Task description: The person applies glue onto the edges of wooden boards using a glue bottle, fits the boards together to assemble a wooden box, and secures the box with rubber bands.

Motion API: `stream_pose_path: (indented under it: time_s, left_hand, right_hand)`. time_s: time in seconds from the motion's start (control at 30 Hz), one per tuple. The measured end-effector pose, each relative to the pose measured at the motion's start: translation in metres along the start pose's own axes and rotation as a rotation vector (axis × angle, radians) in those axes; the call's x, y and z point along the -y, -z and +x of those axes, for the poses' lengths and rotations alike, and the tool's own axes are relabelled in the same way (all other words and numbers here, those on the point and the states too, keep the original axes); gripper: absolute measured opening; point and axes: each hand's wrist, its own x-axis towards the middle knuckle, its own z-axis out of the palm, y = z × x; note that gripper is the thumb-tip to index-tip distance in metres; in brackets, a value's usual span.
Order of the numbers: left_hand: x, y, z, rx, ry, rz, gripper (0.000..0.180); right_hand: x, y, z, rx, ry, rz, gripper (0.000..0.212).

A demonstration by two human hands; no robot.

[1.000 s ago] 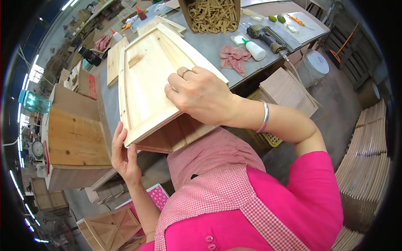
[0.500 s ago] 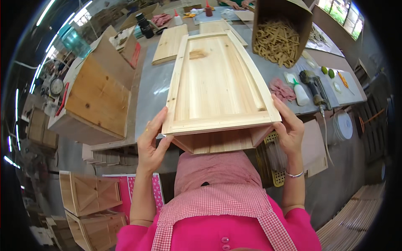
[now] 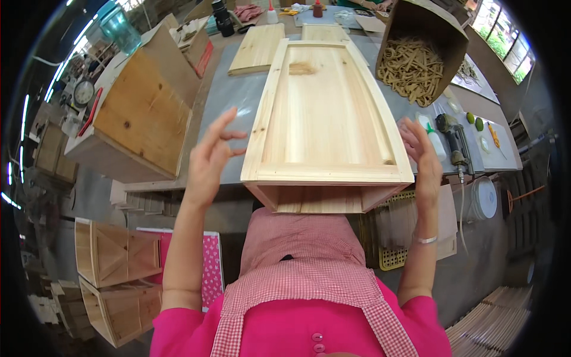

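A pale wooden box (image 3: 327, 113) with a framed panel on top lies on the workbench (image 3: 217, 116), its open end toward me and jutting over the front edge. My left hand (image 3: 209, 156) is raised off the box's left side, fingers apart and holding nothing. At the box's right side is my right hand (image 3: 423, 149), its fingers loosely stretched and nothing in them; whether its fingertips touch the wood I cannot tell.
At the right are a cardboard box of tan strips (image 3: 410, 68), a white glue bottle (image 3: 434, 140) and an air nailer (image 3: 453, 140). Flat wooden panels (image 3: 259, 50) lie behind. A large wooden box (image 3: 140, 119) stands left; finished crates (image 3: 122, 253) sit below.
Both hands have let go of the box's near corners. The left hand has moved up and away to the left, the right slightly up and outward. The view has shifted a little.
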Motion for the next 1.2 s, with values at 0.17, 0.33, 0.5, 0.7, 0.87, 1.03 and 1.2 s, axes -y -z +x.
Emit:
stream_pose_path:
  time_s: [0.17,0.33,0.5,0.7,0.87,1.03,1.2]
  left_hand:
    - [0.021,-0.012,0.084,-0.123,0.326,0.057,0.070]
    - [0.031,-0.035,0.108,-0.010,0.291,0.261,0.062]
    - [0.031,-0.032,0.113,-0.026,0.275,0.330,0.060]
    - [0.028,-0.033,0.115,0.040,0.300,0.270,0.061]
    - [0.024,-0.032,0.109,0.029,0.312,0.249,0.059]
    - [0.027,-0.034,0.111,0.011,0.304,0.261,0.060]
    - [0.021,-0.035,0.109,-0.007,0.328,0.241,0.060]
  right_hand:
    - [-0.045,-0.008,0.061,0.097,-0.169,0.050,0.052]
    - [-0.063,-0.013,0.077,0.087,-0.049,-0.039,0.044]
    - [-0.063,-0.012,0.082,0.071,0.044,-0.133,0.042]
    - [-0.190,0.034,0.126,-0.173,-0.086,-0.451,0.035]
    - [-0.317,0.086,0.186,-0.172,-0.078,-0.896,0.032]
    - [-0.344,0.074,0.208,0.007,-0.264,-1.253,0.026]
    - [-0.313,0.035,0.202,0.323,-0.362,-1.057,0.022]
